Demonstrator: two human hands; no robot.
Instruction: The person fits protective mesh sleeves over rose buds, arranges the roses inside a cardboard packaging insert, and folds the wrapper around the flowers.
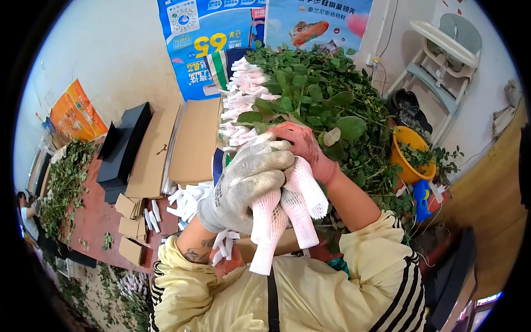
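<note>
Several roses in white net sleeves point(298, 218) form a bunch, sleeved heads pointing down toward my chest. Pink shows faintly through the mesh; the blooms themselves are covered. My left hand point(249, 177), in a grey-white glove, is wrapped round the bunch just above the sleeves. Behind it, my right hand point(307, 146), in a stained reddish glove, closes on the same bunch at the stems, its fingertips partly hidden. Beyond both hands lies a big heap of leafy green stems point(315, 88), with a row of more white-sleeved heads point(243, 97) along its left side.
Left of me, cardboard sheets point(193, 144), a black box point(124, 146) and loose white sleeves point(188, 202) lie on the red table point(99, 210). An orange bucket point(409, 160) and a high chair point(442, 61) stand right. Another person point(30, 218) is at far left.
</note>
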